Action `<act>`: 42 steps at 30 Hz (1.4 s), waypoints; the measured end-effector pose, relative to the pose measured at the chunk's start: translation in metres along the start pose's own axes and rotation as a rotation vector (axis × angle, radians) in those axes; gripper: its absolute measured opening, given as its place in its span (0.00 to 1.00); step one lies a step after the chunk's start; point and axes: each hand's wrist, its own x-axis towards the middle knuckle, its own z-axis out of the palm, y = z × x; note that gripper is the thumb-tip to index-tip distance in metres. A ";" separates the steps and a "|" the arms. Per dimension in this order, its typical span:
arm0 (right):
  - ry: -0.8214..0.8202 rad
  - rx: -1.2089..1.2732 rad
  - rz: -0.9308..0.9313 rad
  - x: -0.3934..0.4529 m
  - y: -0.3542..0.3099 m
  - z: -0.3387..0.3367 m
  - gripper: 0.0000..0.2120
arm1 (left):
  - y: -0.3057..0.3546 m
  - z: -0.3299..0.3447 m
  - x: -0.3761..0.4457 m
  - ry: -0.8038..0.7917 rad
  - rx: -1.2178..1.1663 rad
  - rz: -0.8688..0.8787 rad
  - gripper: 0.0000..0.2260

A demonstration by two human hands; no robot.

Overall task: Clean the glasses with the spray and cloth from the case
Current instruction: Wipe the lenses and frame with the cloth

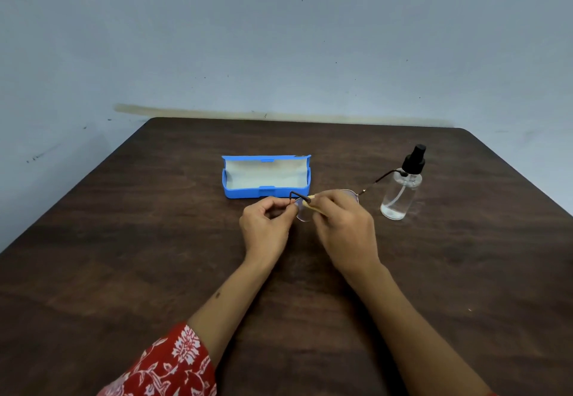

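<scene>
Both hands meet above the middle of the dark wooden bench (124, 256). The left hand (266, 228) has a narrow grip, thumb and forefinger pinched on the glasses (303, 212) at the frame edge by the near lens, where one dark temple arm bends up just above the fingertips. The right hand (344, 225) is closed around a pale yellow cloth (311, 203), only a small fold of which shows between thumb and fingers, pressed against the lens right beside the left-hand pinch. The far lens is mostly hidden behind the right hand; the other temple arm runs out from that grip, up and to the right, its dark tip crossing in front of the spray bottle (400, 191). The bottle, clear with a black pump top, stands upright to the right of the right hand, apart from it. Just beyond both hands lies the blue case (266, 192), lid open, its pale lining bare. A red, white-patterned sleeve (167, 364) covers the left forearm near the elbow.
</scene>
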 end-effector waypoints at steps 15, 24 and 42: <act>-0.121 -0.038 -0.028 -0.016 -0.010 0.004 0.15 | -0.007 0.001 0.003 0.027 0.009 0.067 0.04; -0.099 -0.036 -0.034 -0.019 -0.011 0.003 0.14 | -0.010 0.001 0.004 0.031 -0.005 0.061 0.04; -0.145 -0.047 0.006 -0.018 -0.014 0.003 0.15 | -0.008 0.000 0.004 0.037 -0.022 0.057 0.08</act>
